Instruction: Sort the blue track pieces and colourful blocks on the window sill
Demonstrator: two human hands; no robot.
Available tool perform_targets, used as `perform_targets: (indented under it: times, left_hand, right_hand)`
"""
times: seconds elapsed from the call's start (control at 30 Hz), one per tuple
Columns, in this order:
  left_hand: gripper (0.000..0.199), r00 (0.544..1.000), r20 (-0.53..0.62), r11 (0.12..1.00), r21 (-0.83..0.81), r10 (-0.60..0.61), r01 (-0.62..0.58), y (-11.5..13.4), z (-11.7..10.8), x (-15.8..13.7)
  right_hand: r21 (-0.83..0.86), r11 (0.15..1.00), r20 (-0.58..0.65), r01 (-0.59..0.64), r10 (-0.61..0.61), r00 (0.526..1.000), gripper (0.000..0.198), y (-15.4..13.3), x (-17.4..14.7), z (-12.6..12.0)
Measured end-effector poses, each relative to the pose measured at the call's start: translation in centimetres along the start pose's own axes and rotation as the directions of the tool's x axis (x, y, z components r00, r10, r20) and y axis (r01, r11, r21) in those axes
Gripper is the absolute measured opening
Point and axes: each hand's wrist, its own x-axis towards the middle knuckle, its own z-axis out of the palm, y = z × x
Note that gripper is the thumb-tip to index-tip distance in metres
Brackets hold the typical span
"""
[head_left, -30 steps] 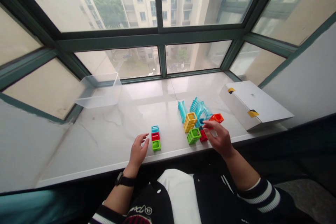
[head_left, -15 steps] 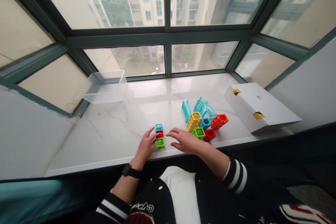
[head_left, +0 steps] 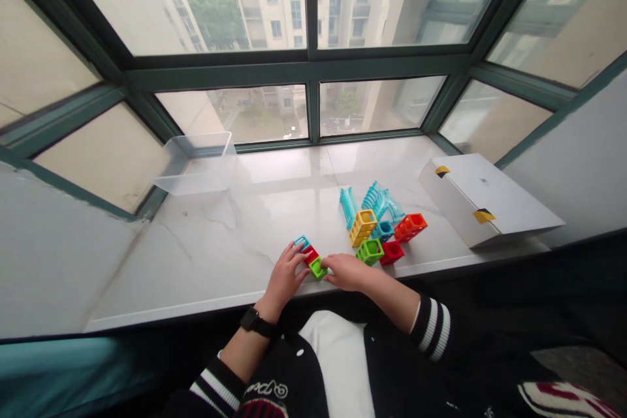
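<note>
A short row of joined plastic blocks lies slanted on the white sill: a blue block (head_left: 302, 243), a red block (head_left: 310, 255) and a green block (head_left: 318, 268). My left hand (head_left: 285, 277) grips the row from its left side, fingers by the blue end and thumb near the green one. At the green end, the bent fingers of my right hand (head_left: 345, 271) pinch that block's right side. Just beyond the right hand stand a second green block (head_left: 369, 251), a dark red block (head_left: 392, 253) and a yellow block stack (head_left: 363, 228).
Behind those blocks are a blue block (head_left: 383, 230), an orange-red block stack (head_left: 411, 227) and translucent blue track pieces (head_left: 376, 196). A clear plastic bin (head_left: 196, 183) stands at the back left. A white box (head_left: 490, 196) sits at the right. The sill's front edge (head_left: 196, 310) runs close to my body.
The block row has turned from pointing straight away to a slant, its green end shifted right. My right hand has moved in and closed on the green end. The left hand followed rightward.
</note>
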Motion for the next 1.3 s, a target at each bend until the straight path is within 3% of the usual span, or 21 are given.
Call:
perform_targets:
  times: [0.73,0.87,1.03,1.3]
  left_hand:
    - [0.017,0.998,-0.059,1.000,0.014,-0.005,0.005,0.0,0.7,-0.2]
    - [0.012,0.996,-0.087,1.000,-0.019,-0.014,0.013,-0.2,0.8,-0.2]
    - [0.011,0.996,-0.088,1.000,0.008,-0.004,0.004,-0.1,0.9,-0.2]
    - [0.011,0.998,-0.064,1.000,-0.002,-0.012,0.012,0.3,0.3,-0.2]
  right_hand:
    - [-0.047,0.998,-0.013,-0.045,0.044,0.999,0.024,-0.3,-0.1,-0.3]
    - [-0.045,0.999,-0.090,-0.025,0.021,0.996,0.012,0.1,-0.1,-0.4]
    - [0.054,0.999,-0.227,0.002,0.010,0.974,0.013,0.2,-0.4,-1.1]
    - [0.340,0.925,-0.478,0.168,0.016,0.878,0.015,-1.1,-1.4,-2.9]
